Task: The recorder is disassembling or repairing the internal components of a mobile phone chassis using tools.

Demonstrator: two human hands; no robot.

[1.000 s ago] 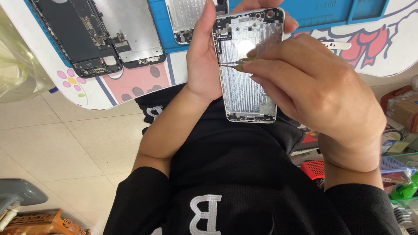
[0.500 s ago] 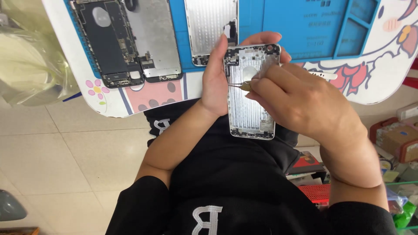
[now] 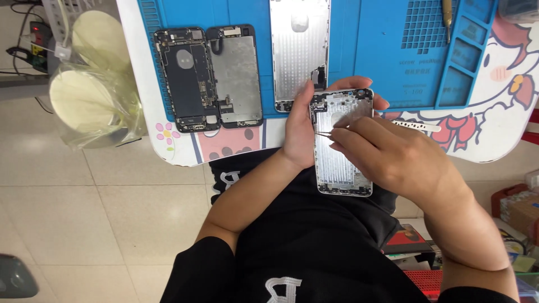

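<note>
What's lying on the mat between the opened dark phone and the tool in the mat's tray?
In the head view, one bare silver phone housing lies between them on the blue mat.

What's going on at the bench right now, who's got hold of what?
A person seated at the table holds a silver phone housing, inside facing up, in the left hand over their lap. The right hand pinches thin tweezers, tips on the housing's inner left edge. On the blue work mat lie an opened phone with its screen folded out and another silver housing.
</note>
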